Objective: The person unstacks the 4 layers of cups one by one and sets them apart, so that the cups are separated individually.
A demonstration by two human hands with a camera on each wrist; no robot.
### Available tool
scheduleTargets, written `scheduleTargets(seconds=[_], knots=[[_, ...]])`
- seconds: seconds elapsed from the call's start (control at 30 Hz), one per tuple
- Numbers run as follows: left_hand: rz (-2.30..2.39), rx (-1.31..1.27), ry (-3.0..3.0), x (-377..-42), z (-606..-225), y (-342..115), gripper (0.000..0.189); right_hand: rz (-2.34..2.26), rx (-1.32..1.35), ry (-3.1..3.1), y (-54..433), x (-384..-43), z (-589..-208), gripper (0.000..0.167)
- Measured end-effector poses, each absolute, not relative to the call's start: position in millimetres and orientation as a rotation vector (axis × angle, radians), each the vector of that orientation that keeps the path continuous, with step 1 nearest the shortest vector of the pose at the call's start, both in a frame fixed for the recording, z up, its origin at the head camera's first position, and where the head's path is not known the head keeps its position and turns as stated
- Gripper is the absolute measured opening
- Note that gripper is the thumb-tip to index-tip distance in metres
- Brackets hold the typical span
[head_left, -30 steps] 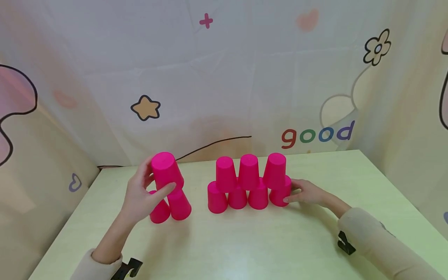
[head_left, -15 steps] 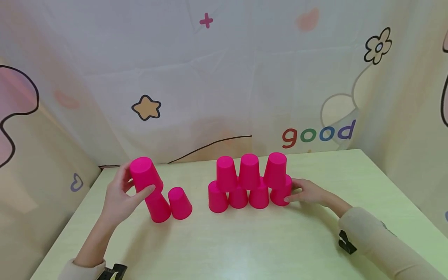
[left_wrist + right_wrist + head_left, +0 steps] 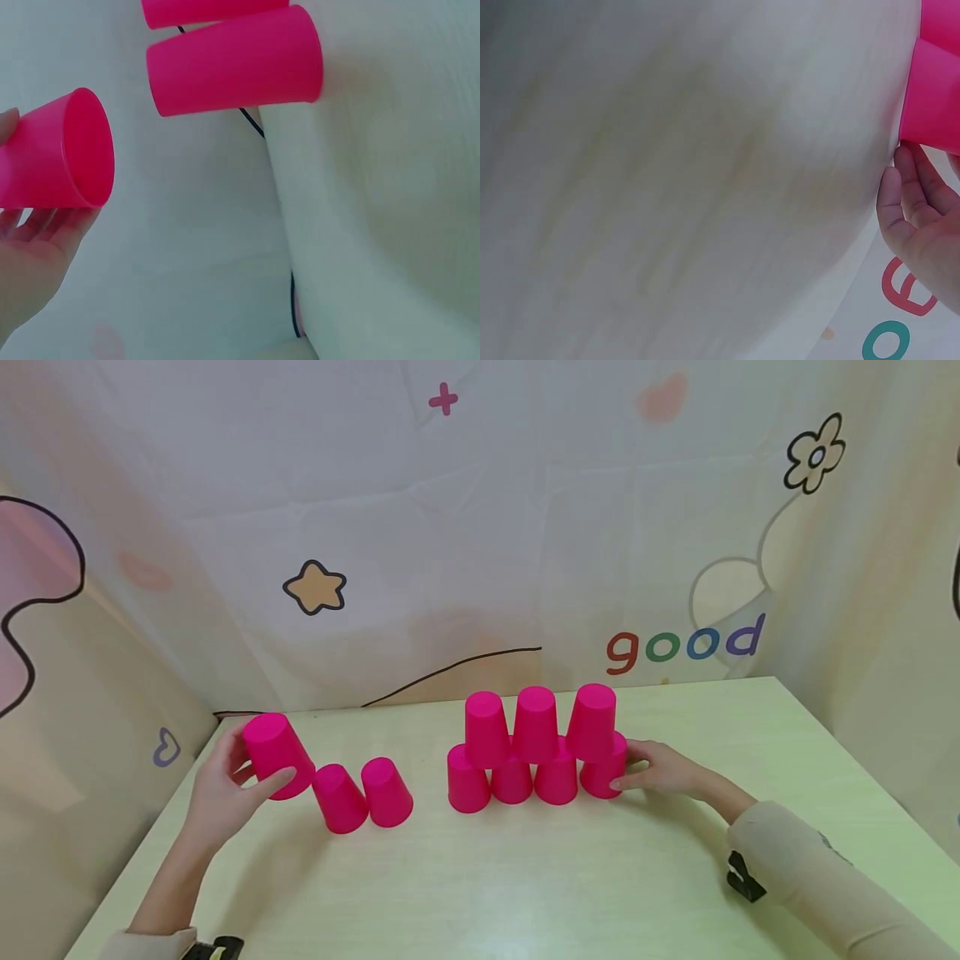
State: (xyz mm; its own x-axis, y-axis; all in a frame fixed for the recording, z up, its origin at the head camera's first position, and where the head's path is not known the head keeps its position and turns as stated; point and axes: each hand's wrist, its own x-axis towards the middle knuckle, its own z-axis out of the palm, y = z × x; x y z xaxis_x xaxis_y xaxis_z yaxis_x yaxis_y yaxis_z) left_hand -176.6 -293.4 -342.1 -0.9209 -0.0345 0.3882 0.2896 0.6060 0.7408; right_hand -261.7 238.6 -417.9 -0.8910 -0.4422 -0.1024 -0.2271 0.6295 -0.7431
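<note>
My left hand [image 3: 225, 793] grips an upside-down pink plastic cup [image 3: 273, 752], thumb in front and fingers behind, raised at the table's left side. The left wrist view shows this cup's open mouth [image 3: 90, 150]. Just right of it, two pink cups [image 3: 340, 800] stand upside down, side by side. Further right is a two-tier stack: a bottom row of several pink cups [image 3: 468, 781] and three [image 3: 536, 722] on top. At the stack's right end, my right hand [image 3: 663, 768] touches the bottom end cup [image 3: 603, 775] with its fingertips, the fingers relaxed in the right wrist view.
All the cups stand on a pale wooden table [image 3: 510, 885]. A printed cloth [image 3: 480, 527] with a star, a flower and the word "good" hangs behind it. Black clips [image 3: 744, 877] sit near the sleeves.
My left hand has carried its cup left and down, off the top of the two standing cups to beside them. The right hand stays at the stack's end cup.
</note>
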Motion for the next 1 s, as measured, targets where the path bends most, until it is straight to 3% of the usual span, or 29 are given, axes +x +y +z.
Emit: scheduleTargets(seconds=[0.47, 1.0], knots=[[-1.288, -0.130, -2.593, -188.4, -371.9, -332.1, 0.065, -1.128, -0.540, 2.573, 238.9, -260.8, -417.6, 0.066], [-1.267, -0.043, -2.828, -196.6, -404.7, -340.3, 0.069, -1.128, -0.514, 2.562, 238.5, -262.7, -419.1, 0.064]])
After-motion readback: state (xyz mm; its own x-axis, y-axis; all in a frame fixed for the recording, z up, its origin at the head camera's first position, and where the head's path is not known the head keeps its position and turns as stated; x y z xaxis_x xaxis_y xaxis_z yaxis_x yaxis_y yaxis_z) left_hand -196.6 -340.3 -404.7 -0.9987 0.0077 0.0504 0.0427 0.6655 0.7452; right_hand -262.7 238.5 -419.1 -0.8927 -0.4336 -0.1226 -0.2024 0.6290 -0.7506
